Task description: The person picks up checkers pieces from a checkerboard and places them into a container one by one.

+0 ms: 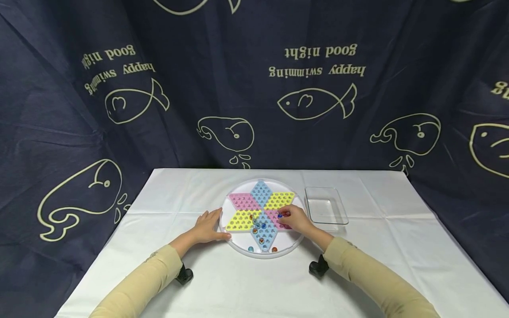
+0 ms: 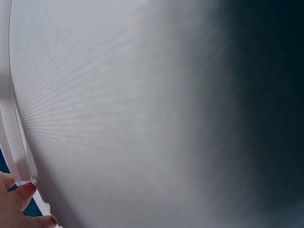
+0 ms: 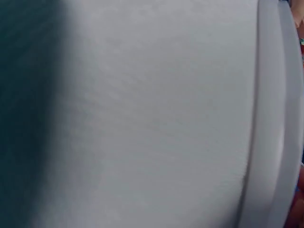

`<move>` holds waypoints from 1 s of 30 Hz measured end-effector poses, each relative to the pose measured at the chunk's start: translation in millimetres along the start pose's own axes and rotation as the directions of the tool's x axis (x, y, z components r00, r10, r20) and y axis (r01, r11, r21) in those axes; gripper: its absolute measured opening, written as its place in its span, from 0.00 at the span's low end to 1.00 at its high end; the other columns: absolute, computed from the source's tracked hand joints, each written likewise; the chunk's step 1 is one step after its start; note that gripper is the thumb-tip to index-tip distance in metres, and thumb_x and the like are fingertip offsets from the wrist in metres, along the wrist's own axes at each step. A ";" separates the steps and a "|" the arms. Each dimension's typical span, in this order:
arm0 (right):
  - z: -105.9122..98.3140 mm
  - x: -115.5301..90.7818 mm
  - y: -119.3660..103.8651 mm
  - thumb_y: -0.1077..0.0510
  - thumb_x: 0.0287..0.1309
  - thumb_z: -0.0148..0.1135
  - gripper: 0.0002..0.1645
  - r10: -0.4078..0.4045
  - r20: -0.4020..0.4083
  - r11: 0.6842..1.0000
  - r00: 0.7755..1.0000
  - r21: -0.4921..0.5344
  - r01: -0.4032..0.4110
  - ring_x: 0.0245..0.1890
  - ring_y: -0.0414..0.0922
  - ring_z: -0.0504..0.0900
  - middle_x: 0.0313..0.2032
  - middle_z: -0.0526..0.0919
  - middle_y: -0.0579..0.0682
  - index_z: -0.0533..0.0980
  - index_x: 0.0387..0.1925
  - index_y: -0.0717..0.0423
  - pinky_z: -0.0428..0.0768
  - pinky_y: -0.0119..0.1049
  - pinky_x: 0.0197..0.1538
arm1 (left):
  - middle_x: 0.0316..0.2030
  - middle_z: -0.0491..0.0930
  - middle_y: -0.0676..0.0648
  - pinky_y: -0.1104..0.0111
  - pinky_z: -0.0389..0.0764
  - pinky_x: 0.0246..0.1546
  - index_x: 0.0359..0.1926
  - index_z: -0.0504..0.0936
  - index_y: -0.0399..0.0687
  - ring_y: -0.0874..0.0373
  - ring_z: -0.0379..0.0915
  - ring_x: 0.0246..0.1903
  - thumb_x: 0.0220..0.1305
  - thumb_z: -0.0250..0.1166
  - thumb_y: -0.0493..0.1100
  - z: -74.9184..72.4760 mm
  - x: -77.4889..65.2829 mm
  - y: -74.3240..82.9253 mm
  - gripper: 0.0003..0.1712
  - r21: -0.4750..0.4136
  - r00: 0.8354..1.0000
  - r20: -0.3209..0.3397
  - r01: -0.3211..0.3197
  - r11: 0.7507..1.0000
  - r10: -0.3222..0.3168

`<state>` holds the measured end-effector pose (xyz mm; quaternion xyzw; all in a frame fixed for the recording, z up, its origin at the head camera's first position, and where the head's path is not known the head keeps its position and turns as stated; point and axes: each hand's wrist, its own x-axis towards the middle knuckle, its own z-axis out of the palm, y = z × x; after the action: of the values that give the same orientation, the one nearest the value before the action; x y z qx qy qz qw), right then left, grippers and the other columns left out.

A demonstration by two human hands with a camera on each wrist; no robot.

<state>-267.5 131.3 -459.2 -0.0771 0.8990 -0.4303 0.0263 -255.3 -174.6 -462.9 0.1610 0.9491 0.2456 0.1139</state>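
A round white Chinese checkers board [image 1: 233, 199] with a pink, yellow and blue star lies on the table. My right hand [image 1: 296, 219] is over the pink point on the right, thumb and fingers pinching a blue marble [image 1: 280, 216]. On the board's left rim rests my left hand [image 1: 207, 227], its fingers spread and thumb along the edge; its fingertips [image 2: 28, 190] show against the rim in the left wrist view. Another blue marble [image 1: 263, 225], an orange marble [image 1: 261, 240] and several others sit around the lower blue point. Right fingers [image 3: 297, 211] are mostly cut off in the right wrist view.
A clear, shallow plastic box [image 1: 327, 206] stands right of the board. Near the front rim lie a light blue marble [image 1: 251, 249] and a red-orange marble [image 1: 274, 249]. White cloth [image 1: 250, 287] covers the table, and a dark printed curtain [image 1: 254, 66] hangs behind.
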 end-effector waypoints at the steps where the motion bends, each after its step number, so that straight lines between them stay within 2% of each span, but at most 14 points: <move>1: 0.8 0.0 0.4 0.66 0.48 0.65 0.16 0.006 -0.006 1.000 1.000 0.006 -0.006 0.36 0.46 0.76 0.36 0.79 0.55 0.78 0.42 0.66 0.80 0.32 0.37 | 0.68 0.51 0.35 0.41 0.37 0.65 0.69 0.47 0.34 0.29 0.36 0.66 0.47 0.65 0.66 0.1 -0.1 -0.1 0.61 0.001 1.000 0.001 0.001 1.000 -0.001; 3: 2.2 -0.5 1.1 0.67 0.48 0.65 0.15 0.009 -0.014 1.000 1.000 0.016 -0.008 0.34 0.44 0.76 0.35 0.78 0.55 0.79 0.41 0.66 0.79 0.30 0.33 | 0.68 0.50 0.35 0.41 0.37 0.65 0.69 0.47 0.34 0.29 0.36 0.66 0.47 0.65 0.66 0.2 -0.1 -0.4 0.61 0.003 1.000 0.003 0.003 1.000 -0.003; 6: 3.6 -0.5 1.5 0.67 0.48 0.64 0.13 -0.005 -0.030 1.000 1.000 0.000 0.005 0.33 0.44 0.75 0.34 0.78 0.55 0.79 0.40 0.65 0.77 0.29 0.32 | 0.68 0.50 0.35 0.41 0.37 0.65 0.69 0.47 0.34 0.29 0.36 0.66 0.47 0.65 0.67 0.3 -0.1 -0.6 0.61 0.007 1.000 0.006 0.004 1.000 -0.004; 14: 3.2 0.8 -2.2 0.66 0.49 0.64 0.12 -0.019 -0.025 0.998 1.000 -0.057 0.017 0.39 0.48 0.77 0.37 0.80 0.55 0.80 0.39 0.64 0.76 0.43 0.47 | 0.68 0.50 0.36 0.41 0.37 0.65 0.69 0.47 0.34 0.29 0.36 0.66 0.47 0.65 0.67 0.6 0.9 -1.6 0.61 0.014 1.000 0.004 0.004 1.000 -0.005; 18: 2.1 2.0 -2.1 0.67 0.48 0.64 0.11 -0.026 -0.018 0.999 0.999 -0.048 0.026 0.39 0.49 0.77 0.36 0.80 0.56 0.80 0.38 0.65 0.77 0.43 0.46 | 0.68 0.50 0.36 0.42 0.37 0.65 0.69 0.47 0.35 0.29 0.35 0.66 0.47 0.65 0.66 0.1 -0.3 -0.4 0.61 0.010 1.000 0.011 0.012 1.000 -0.012; 30: 0.6 2.8 0.6 0.65 0.46 0.67 0.14 -0.025 -0.006 1.000 1.000 -0.015 0.025 0.30 0.42 0.73 0.28 0.78 0.51 0.80 0.38 0.65 0.73 0.27 0.32 | 0.68 0.50 0.36 0.42 0.37 0.65 0.69 0.47 0.35 0.30 0.36 0.66 0.48 0.65 0.66 -0.5 -0.6 0.8 0.61 0.013 1.000 0.006 0.010 1.000 -0.010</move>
<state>-270.2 130.8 -460.0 -0.0871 0.9012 -0.4243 0.0174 -254.6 -174.3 -462.0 0.1578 0.9511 0.2384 0.1169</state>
